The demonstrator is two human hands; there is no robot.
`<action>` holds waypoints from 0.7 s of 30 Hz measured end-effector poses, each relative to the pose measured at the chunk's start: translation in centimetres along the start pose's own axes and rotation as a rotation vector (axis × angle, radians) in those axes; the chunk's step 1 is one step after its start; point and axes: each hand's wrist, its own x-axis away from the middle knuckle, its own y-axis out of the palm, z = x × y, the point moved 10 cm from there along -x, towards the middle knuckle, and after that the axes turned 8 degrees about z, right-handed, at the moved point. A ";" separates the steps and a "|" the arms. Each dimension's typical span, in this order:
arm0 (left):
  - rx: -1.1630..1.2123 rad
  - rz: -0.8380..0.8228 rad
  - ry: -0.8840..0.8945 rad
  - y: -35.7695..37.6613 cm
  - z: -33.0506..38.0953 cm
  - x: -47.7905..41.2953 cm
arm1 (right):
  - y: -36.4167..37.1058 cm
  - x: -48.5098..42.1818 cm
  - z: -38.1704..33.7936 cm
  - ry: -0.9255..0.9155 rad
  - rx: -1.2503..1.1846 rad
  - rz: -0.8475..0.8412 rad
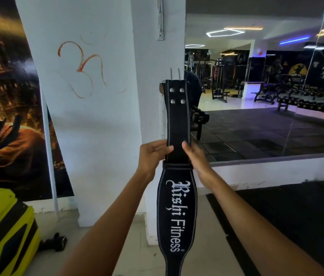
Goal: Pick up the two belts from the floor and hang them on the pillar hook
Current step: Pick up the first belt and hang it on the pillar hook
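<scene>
A black weightlifting belt (pixel 178 120) with white stitching and white lettering hangs straight down against the white pillar (pixel 149 96). Its top end, with four metal rivets, sits at the pillar hook (pixel 175 73), whose two thin prongs stick up just above it. My left hand (pixel 153 156) pinches the belt's left edge with thumb and fingers. My right hand (pixel 195 156) grips its right edge at the same height, just above the belt's loop. A second strap edge (pixel 163 90) shows behind the belt's top left; I cannot tell whether it is another belt.
A large wall mirror (pixel 266 86) to the right reflects gym machines and dumbbell racks. A poster (pixel 8 96) covers the wall at left. A yellow and black machine (pixel 2 226) stands at bottom left with a small dumbbell (pixel 54 241) beside it. Black floor matting (pixel 296 226) lies at right.
</scene>
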 end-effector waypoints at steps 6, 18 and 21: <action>0.010 0.001 0.021 0.7 2.4 -2.0 | -1.8 1.6 2.8 0.077 -0.148 0.062; -0.092 0.014 -0.208 -1.3 -4.8 0.6 | -1.8 0.5 1.5 0.072 -0.111 0.214; -0.036 0.003 -0.220 -1.2 -5.9 1.6 | -2.6 -0.1 1.4 0.082 -0.102 0.280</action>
